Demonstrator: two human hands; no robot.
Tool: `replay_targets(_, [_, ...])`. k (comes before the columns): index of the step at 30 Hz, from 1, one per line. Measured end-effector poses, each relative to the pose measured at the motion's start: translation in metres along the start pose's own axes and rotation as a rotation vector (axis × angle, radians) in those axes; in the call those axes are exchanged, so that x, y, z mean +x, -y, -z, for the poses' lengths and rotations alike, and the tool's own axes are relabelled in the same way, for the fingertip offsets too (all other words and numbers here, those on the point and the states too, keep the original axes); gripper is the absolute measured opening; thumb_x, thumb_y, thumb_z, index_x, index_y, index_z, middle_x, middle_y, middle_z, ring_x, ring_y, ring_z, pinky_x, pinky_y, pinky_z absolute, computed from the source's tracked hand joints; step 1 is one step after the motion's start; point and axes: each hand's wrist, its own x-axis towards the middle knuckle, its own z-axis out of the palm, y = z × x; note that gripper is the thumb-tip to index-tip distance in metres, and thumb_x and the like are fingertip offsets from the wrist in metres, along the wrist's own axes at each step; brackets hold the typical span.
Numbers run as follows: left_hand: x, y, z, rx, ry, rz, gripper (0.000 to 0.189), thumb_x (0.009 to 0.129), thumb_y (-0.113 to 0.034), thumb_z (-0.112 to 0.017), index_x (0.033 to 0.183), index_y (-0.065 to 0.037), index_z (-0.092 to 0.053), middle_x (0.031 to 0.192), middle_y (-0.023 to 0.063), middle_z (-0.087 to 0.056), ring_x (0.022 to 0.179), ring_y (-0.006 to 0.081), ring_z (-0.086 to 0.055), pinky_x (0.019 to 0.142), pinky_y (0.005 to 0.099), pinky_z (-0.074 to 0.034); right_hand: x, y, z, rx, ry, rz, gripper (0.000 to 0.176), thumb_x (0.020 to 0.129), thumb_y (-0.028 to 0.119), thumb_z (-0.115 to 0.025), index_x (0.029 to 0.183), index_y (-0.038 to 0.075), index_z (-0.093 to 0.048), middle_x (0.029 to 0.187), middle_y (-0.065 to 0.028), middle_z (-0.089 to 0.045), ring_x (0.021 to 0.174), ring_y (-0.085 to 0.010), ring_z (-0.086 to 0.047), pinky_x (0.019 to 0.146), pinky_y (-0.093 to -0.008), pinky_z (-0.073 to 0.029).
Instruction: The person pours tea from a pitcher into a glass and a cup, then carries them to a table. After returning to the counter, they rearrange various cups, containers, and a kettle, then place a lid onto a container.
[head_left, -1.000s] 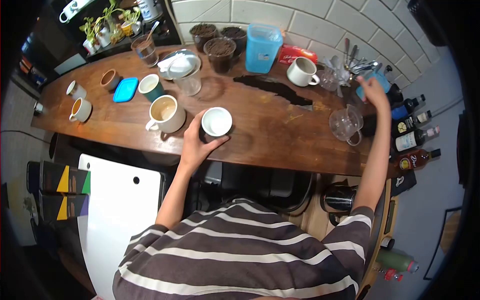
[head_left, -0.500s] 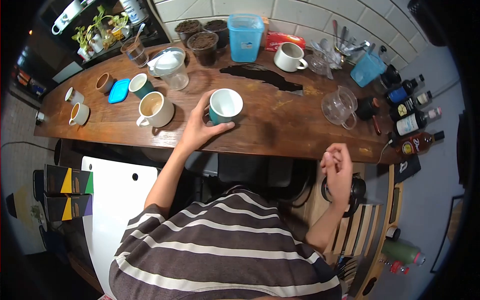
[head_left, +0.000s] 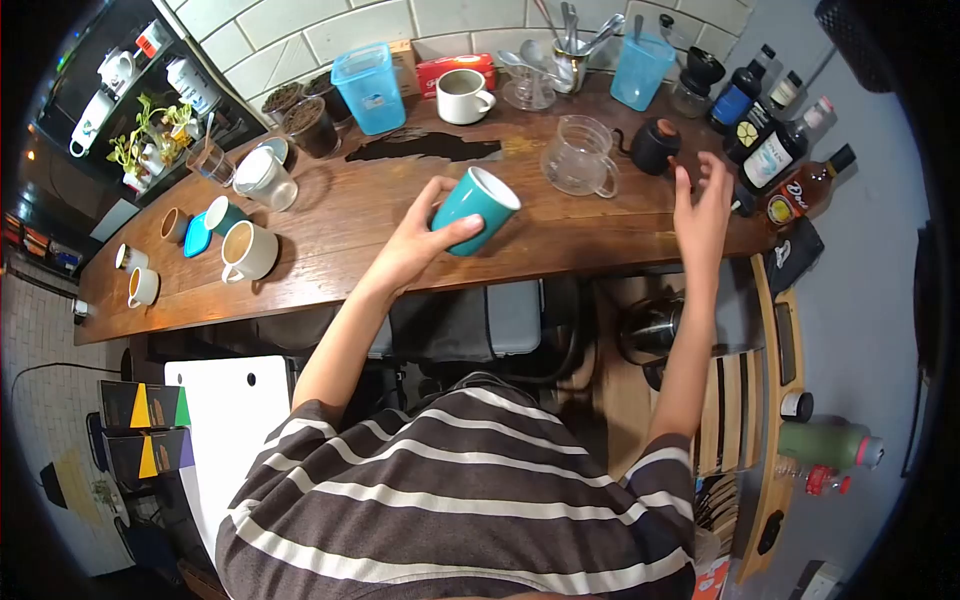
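My left hand (head_left: 425, 240) is wrapped round a teal cup (head_left: 468, 215) with a white inside, tipped to the right above the front of the wooden counter (head_left: 350, 275). My right hand (head_left: 703, 205) reaches over the counter's right end, fingers apart and nothing in them. Its thumb is right by a small black kettle (head_left: 655, 150) with a brown knob, whose spout faces left. Between the two hands, nearer the kettle, stands a clear glass jug (head_left: 578, 160).
Syrup bottles (head_left: 790, 148) line the right end. Along the wall are a white mug (head_left: 462, 97), blue plastic containers (head_left: 370, 90) and a holder of spoons (head_left: 570, 68). Several cups, one a cream mug (head_left: 250, 252), stand at left. A dark torn patch (head_left: 420, 146) marks the counter.
My left hand has tilted the teal cup to the right. My right hand has risen from below the counter edge to beside the black kettle, its fingers spreading. The view has shifted right.
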Motion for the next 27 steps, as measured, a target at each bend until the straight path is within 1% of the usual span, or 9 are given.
replay_targets(3, [-0.007,0.009,-0.010,-0.057,-0.046,-0.023,0.057,0.088,-0.035,-0.078,0.129,-0.007,-0.050,0.112,0.0094,-0.061,0.109,0.0156,-0.055,0.096,0.0329,-0.045,0.037,-0.061,-0.021,-0.164,0.218,-0.130,0.042,0.098,0.039,-0.061,0.118,0.002,-0.059,0.097,-0.0175,-0.065,0.092,-0.0298,-0.066,0.081,-0.0409,-0.051])
replay_targets(5, [-0.015,0.020,-0.016,-0.085,-0.076,-0.023,0.057,0.088,-0.034,-0.078,0.130,-0.006,-0.049,0.113,0.0090,-0.061,0.110,0.0154,-0.055,0.095,0.0322,-0.045,0.054,-0.071,-0.028,0.010,0.720,-0.558,0.051,0.097,0.049,-0.058,0.113,0.001,-0.063,0.083,-0.0167,-0.069,0.085,-0.0337,-0.069,0.079,-0.0439,-0.052])
replay_targets(6, [-0.021,0.023,-0.021,-0.106,-0.111,-0.003,0.057,0.088,-0.033,-0.077,0.130,-0.006,-0.049,0.113,0.0090,-0.060,0.110,0.0154,-0.055,0.096,0.0318,-0.045,0.056,-0.090,-0.042,0.009,0.726,-0.551,0.051,0.097,0.049,-0.058,0.113,0.001,-0.063,0.083,-0.0167,-0.069,0.085,-0.0337,-0.069,0.079,-0.0439,-0.052])
replay_targets(8, [-0.030,0.030,-0.027,-0.137,-0.155,0.019,0.057,0.089,-0.033,-0.077,0.131,-0.006,-0.049,0.113,0.0089,-0.060,0.110,0.0154,-0.055,0.096,0.0314,-0.045,0.048,-0.138,-0.074,0.016,0.679,-0.418,0.053,0.098,0.050,-0.058,0.104,-0.001,-0.065,0.063,-0.0087,-0.062,0.045,-0.0185,-0.059,0.051,-0.0356,-0.046])
replay_targets(9, [-0.035,0.034,-0.029,-0.142,-0.159,0.009,0.057,0.089,-0.032,-0.077,0.132,-0.007,-0.049,0.114,0.0090,-0.060,0.111,0.0155,-0.055,0.096,0.0313,-0.045,0.050,-0.137,-0.072,0.012,0.692,-0.412,0.053,0.098,0.050,-0.058,0.104,-0.001,-0.065,0.063,-0.0087,-0.062,0.045,-0.0185,-0.059,0.051,-0.0356,-0.046])
replay_targets(14, [-0.059,0.040,-0.042,-0.137,-0.233,0.012,0.056,0.089,-0.028,-0.076,0.133,-0.007,-0.048,0.119,0.0086,-0.058,0.113,0.0158,-0.055,0.097,0.0313,-0.045,0.051,-0.150,-0.072,-0.116,0.504,-0.152,0.056,0.098,0.050,-0.055,0.083,-0.002,-0.071,0.078,-0.0213,-0.070,0.079,-0.0352,-0.071,0.073,-0.0420,-0.052])
replay_targets(23, [-0.074,0.043,-0.062,-0.238,-0.326,-0.011,0.057,0.089,-0.030,-0.076,0.133,-0.006,-0.049,0.121,0.0052,-0.055,0.117,0.0150,-0.052,0.101,0.0316,-0.042,0.104,-0.197,-0.088,-0.109,0.512,-0.332,0.054,0.097,0.046,-0.055,0.090,-0.005,-0.072,0.093,-0.0321,-0.068,0.100,-0.0471,-0.066,0.086,-0.0495,-0.051])
replay_targets(25, [-0.078,0.044,-0.063,-0.244,-0.325,-0.005,0.058,0.089,-0.032,-0.076,0.133,-0.006,-0.049,0.121,0.0052,-0.055,0.117,0.0152,-0.052,0.101,0.0317,-0.041,0.113,-0.225,-0.104,-0.184,0.440,-0.236,0.054,0.098,0.049,-0.056,0.084,-0.001,-0.072,0.060,-0.0147,-0.064,0.053,-0.0257,-0.067,0.054,-0.0376,-0.052])
replay_targets(27, [-0.083,0.043,-0.062,-0.249,-0.328,-0.001,0.058,0.089,-0.033,-0.076,0.133,-0.006,-0.049,0.121,0.0052,-0.055,0.117,0.0153,-0.052,0.102,0.0318,-0.041,0.122,-0.229,-0.103,-0.154,0.481,-0.282,0.052,0.098,0.048,-0.057,0.085,-0.001,-0.071,0.059,-0.0100,-0.063,0.051,-0.0213,-0.064,0.049,-0.0344,-0.050])
